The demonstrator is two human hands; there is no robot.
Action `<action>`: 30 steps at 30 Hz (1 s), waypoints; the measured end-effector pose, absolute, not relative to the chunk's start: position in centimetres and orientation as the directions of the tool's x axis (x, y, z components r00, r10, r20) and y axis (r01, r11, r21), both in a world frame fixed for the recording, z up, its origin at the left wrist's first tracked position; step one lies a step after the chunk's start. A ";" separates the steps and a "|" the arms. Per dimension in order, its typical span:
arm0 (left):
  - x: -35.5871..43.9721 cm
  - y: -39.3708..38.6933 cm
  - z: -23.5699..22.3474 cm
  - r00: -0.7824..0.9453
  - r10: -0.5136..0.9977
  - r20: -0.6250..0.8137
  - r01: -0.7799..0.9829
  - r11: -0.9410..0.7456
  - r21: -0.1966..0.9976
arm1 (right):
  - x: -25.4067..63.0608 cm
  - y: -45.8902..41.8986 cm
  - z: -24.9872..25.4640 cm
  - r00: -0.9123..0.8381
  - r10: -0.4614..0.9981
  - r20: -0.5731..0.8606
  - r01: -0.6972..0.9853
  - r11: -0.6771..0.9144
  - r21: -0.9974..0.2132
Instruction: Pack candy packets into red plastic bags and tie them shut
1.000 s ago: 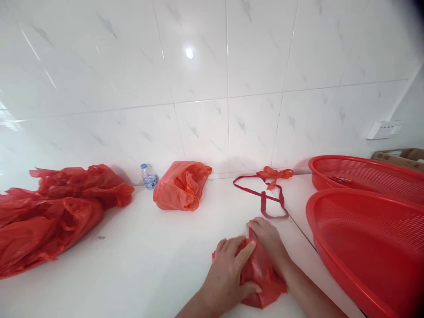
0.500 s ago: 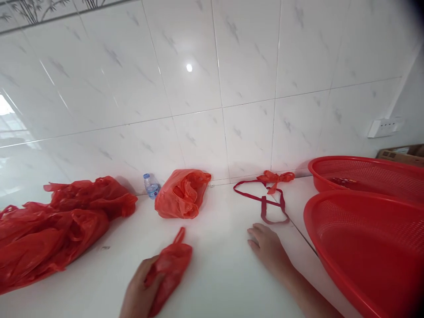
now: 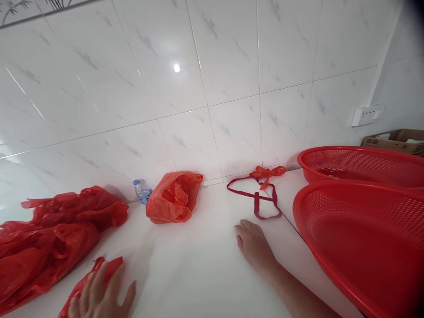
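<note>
At the lower left, my left hand (image 3: 102,291) has its fingers spread over a small red plastic bag (image 3: 112,266) lying on the white table (image 3: 188,274). Its thumb points away from the bag, and the fingers are not closed round it. My right hand (image 3: 254,244) rests on the tabletop with nothing in it, its fingers loosely bent and the thumb apart. Just beyond that hand lies a dark red strap loop (image 3: 258,216). A crumpled light red plastic bag (image 3: 172,198) sits near the wall between both hands.
Crumpled red plastic bags (image 3: 59,238) are heaped at the left. A water bottle (image 3: 142,193) leans near the wall. A knotted red plastic strip (image 3: 270,172) lies behind the strap. Two red perforated baskets (image 3: 318,198) stand at the right, with a cardboard box (image 3: 394,139) behind.
My left hand has moved left with the small red bag, and its fingers have opened over it on the table. My right hand stays by the strap loop. The view has shifted slightly.
</note>
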State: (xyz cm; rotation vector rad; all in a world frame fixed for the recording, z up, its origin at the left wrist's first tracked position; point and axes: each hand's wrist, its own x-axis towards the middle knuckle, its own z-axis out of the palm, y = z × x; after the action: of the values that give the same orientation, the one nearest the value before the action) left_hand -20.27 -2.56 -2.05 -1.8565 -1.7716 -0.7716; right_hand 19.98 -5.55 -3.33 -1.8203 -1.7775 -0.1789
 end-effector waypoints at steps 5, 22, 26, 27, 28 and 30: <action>-13.1 -1.0 -1.1 0.299 0.658 0.691 0.943 -0.316 -0.108 | 19.8 -5.0 -3.7 0.070 0.882 0.465 0.950 0.084 -0.302; 1.3 3.9 8.5 0.456 0.740 0.493 0.885 -0.435 -0.166 | 20.2 -4.9 -3.9 0.122 0.881 0.458 0.871 0.126 -0.475; 1.9 1.3 5.6 0.634 0.628 0.451 0.765 -0.596 -0.245 | 19.8 -5.3 -3.0 0.138 0.856 0.498 0.834 0.170 -0.525; 1.8 0.8 4.8 0.687 0.593 0.419 0.716 -0.652 -0.251 | 19.7 -5.4 -2.8 0.138 0.858 0.495 0.825 0.177 -0.536; 1.7 0.4 4.2 0.734 0.557 0.387 0.665 -0.704 -0.248 | 19.5 -5.6 -2.7 0.130 0.861 0.491 0.818 0.186 -0.544; 1.4 -0.3 3.4 0.802 0.494 0.335 0.577 -0.786 -0.223 | 19.3 -5.7 -2.6 0.092 0.869 0.486 0.812 0.217 -0.541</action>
State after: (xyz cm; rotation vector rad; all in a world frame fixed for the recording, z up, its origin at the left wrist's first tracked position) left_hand 1.45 -0.32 3.38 -2.6755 -0.8177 -0.3732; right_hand 19.34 -5.73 -2.55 -1.5839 -1.7064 0.0910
